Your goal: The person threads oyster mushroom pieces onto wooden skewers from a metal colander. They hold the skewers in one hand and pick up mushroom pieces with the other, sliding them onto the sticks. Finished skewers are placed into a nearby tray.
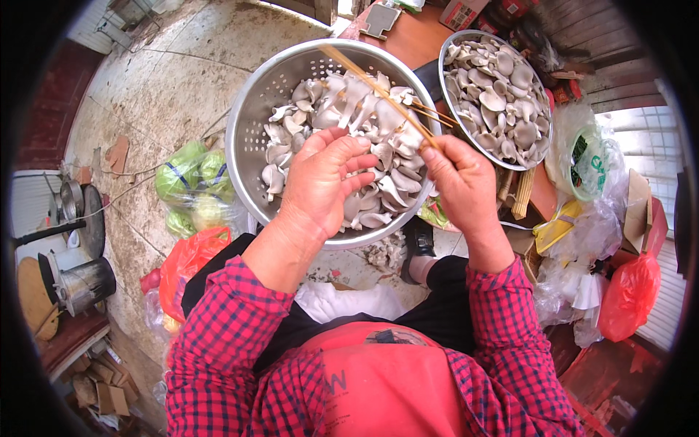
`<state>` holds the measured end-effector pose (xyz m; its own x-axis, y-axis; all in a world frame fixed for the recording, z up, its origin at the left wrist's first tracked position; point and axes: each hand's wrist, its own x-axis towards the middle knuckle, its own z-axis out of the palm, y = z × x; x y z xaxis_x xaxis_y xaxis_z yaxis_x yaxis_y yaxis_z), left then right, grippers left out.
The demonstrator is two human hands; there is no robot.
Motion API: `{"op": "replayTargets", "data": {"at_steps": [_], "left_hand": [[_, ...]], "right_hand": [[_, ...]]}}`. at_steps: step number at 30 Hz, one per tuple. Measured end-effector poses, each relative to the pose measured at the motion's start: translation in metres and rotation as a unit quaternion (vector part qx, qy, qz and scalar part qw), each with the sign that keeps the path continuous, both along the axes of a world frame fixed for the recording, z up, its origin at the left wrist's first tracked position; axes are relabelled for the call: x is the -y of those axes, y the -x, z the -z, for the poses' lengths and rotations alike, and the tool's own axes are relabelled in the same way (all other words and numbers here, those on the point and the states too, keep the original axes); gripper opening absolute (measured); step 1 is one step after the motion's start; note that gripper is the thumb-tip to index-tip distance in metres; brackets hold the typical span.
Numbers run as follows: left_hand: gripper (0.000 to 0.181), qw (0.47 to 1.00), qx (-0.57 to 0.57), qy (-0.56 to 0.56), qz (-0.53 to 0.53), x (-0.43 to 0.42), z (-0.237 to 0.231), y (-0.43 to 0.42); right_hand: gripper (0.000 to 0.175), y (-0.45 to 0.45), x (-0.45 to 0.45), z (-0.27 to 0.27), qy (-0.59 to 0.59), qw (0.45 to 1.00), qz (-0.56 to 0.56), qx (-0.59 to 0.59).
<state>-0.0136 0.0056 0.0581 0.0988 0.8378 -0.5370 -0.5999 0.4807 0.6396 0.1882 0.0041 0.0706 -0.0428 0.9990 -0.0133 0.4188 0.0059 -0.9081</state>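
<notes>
A metal colander (240, 147) full of grey oyster mushrooms (393, 188) stands before me. My right hand (461, 177), at its right rim, grips the lower end of a thin wooden skewer (401, 112), which slants up to the left over the colander. Mushroom pieces, partly blurred, hang along the skewer or lie just behind it. My left hand (333, 175) is over the mushrooms, palm turned up and fingers partly curled; its fingertips are near a pale mushroom stem, and whether they touch it I cannot tell. More skewers (434, 113) lie across the colander's right rim.
A second metal bowl (549, 131) of mushrooms stands at the upper right beside an orange tabletop (418, 41). Bundled sticks (523, 194) lie below it. Bagged green vegetables (183, 175) and a red plastic bag (191, 262) are left on the floor. Plastic bags and cardboard crowd the right.
</notes>
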Motion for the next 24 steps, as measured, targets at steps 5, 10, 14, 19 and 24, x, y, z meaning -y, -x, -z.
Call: {"op": "replayTargets", "data": {"at_steps": [5,10,14,19,24], "left_hand": [[0.039,0.999,-0.006,-0.001,0.033,0.001,0.000,-0.007],[0.030,0.999,0.006,-0.002,0.047,0.002,-0.008,-0.008],[0.031,0.998,0.017,-0.002,0.062,0.006,-0.004,-0.007],[0.035,0.998,0.016,-0.005,0.067,0.008,-0.008,-0.001],[0.034,0.997,0.006,-0.007,0.072,0.009,-0.010,0.000]], "right_hand": [[0.017,-0.014,-0.044,0.012,-0.049,0.996,0.033,0.069],[0.020,-0.014,-0.081,0.023,-0.042,0.990,0.005,0.133],[0.025,-0.013,-0.096,0.036,-0.012,0.982,0.017,0.187],[0.025,-0.029,-0.110,0.044,0.063,0.973,-0.027,0.219],[0.023,-0.034,-0.110,0.042,0.095,0.979,-0.033,0.178]]}}
